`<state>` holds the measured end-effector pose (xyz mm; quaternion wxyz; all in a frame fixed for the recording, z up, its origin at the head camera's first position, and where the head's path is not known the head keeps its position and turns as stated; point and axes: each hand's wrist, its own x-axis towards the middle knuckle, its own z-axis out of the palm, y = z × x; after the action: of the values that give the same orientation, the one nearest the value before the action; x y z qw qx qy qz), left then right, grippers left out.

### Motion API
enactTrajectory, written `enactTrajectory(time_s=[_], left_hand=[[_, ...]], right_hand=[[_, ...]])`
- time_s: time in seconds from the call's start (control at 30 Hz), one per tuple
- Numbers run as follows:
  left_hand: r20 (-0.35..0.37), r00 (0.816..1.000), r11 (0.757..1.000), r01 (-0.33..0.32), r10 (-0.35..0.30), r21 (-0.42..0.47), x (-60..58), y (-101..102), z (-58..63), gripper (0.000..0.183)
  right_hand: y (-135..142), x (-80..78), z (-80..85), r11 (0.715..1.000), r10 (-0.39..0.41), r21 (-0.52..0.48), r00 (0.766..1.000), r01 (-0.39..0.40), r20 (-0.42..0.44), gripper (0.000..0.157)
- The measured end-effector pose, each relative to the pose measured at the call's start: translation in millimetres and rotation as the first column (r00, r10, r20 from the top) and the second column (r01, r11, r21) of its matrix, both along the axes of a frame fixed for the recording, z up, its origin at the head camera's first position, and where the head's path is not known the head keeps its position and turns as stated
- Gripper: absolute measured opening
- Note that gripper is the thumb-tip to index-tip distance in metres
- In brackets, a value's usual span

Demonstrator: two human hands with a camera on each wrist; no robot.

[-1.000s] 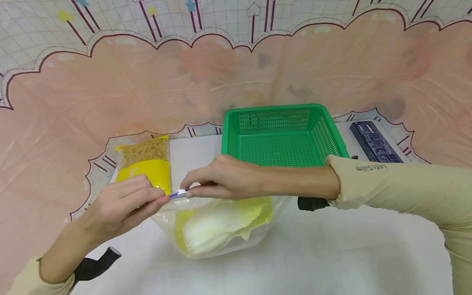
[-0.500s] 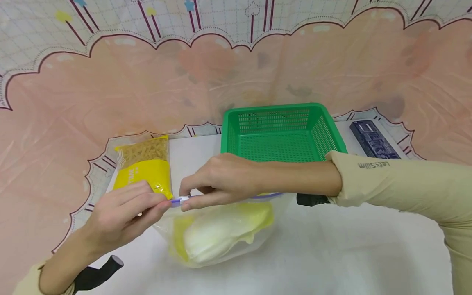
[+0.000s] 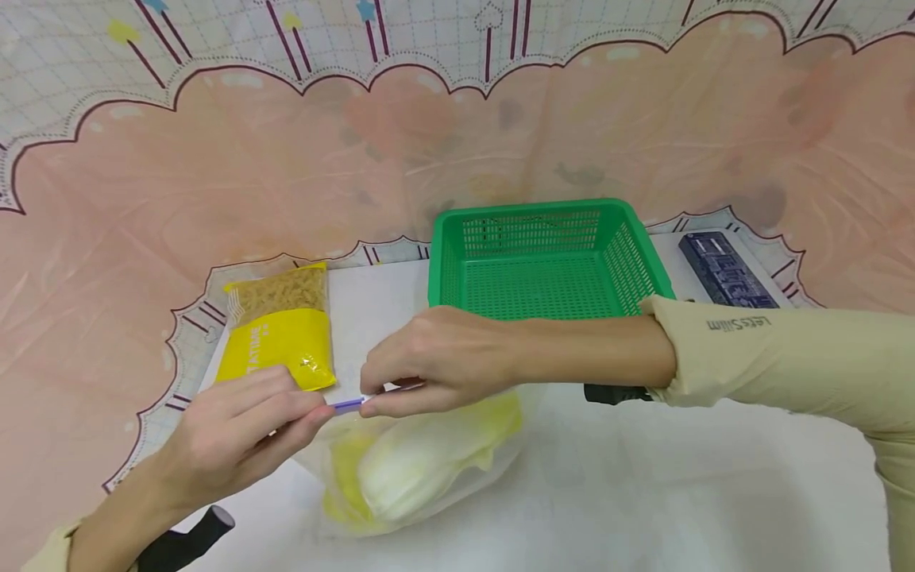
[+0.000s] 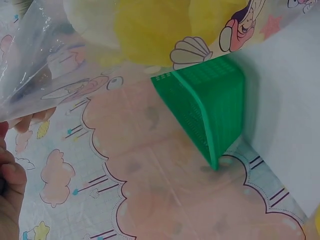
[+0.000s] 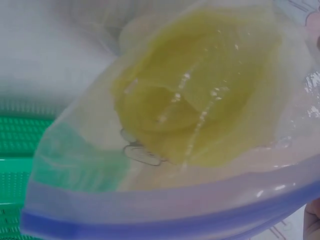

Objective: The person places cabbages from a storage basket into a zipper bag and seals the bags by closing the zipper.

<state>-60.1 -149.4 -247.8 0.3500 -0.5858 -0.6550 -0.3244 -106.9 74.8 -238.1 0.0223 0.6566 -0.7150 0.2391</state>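
A clear zip bag [image 5: 90, 125] with a purple zipper strip [image 5: 150, 222] hangs from both hands, a napa cabbage [image 3: 422, 465] inside it. My left hand [image 3: 232, 437] pinches the left end of the strip between thumb and fingers. Close beside it, my right hand [image 3: 446, 361] pinches the strip at a small white slider [image 3: 366, 398], mostly covered by the fingertips. The left wrist view catches printed cartoon figures on the bag's plastic [image 4: 30, 95] and some fingers at the left edge. Most of the strip is hidden behind the right hand in the head view.
A green plastic basket [image 3: 550, 278] stands behind the right forearm. Beyond the left hand lies a yellow bag of pasta [image 3: 279, 342]. A dark blue patterned box [image 3: 725, 270] sits at the back right of the white table [image 3: 643, 492].
Both hands have moved slightly down toward the front with the zip bag, uncovering more of the pasta bag. The cabbage has sunk lower and tilted a little. Both hands keep their pinch.
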Motion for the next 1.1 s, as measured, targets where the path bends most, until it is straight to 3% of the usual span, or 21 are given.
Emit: enactTrajectory(time_s=[0.13, 0.33, 0.43, 0.57, 0.8, 0.93, 1.1], left_hand=[[-0.001, 1.0, 1.0, 0.005, -0.005, -0.006, 1.0, 0.3, 1.1, 0.032], [-0.022, 1.0, 1.0, -0.012, 0.011, -0.016, 3.8, 1.3, -0.2, 0.032], [-0.012, 1.0, 1.0, -0.018, 0.018, 0.005, 4.1, 1.6, -2.1, 0.032], [0.005, 1.0, 1.0, -0.02, 0.019, 0.023, 4.4, 1.6, -5.1, 0.032], [0.019, 0.999, 0.999, -0.038, 0.037, 0.023, 4.9, 1.3, -6.3, 0.033], [0.01, 0.999, 0.999, -0.048, 0.048, -0.001, 5.7, 0.7, -5.5, 0.033], [0.023, 0.998, 0.993, -0.063, 0.065, -0.098, 5.6, -5.8, -3.0, 0.032]], right_hand=[[2.0, 0.8, -1.5, 1.0, 0.004, -0.01, 1.0, -0.004, -0.028, 0.02], [2.6, 3.5, -2.1, 1.0, 0.015, 0.02, 0.984, -0.011, -0.175, 0.025], [2.1, 3.4, -1.8, 0.998, -0.001, 0.054, 0.98, 0.012, -0.2, 0.025], [1.0, 3.3, -1.2, 0.993, -0.021, 0.114, 0.987, 0.04, -0.158, 0.022], [-2.7, 6.2, 0.0, 0.978, -0.06, 0.202, 0.998, 0.051, 0.037, 0.016], [-6.1, 7.8, -0.4, 0.98, -0.055, 0.196, 0.998, 0.047, 0.037, 0.017], [-7.5, 7.7, -2.4, 0.986, -0.037, 0.16, 0.999, 0.034, 0.019, 0.018]])
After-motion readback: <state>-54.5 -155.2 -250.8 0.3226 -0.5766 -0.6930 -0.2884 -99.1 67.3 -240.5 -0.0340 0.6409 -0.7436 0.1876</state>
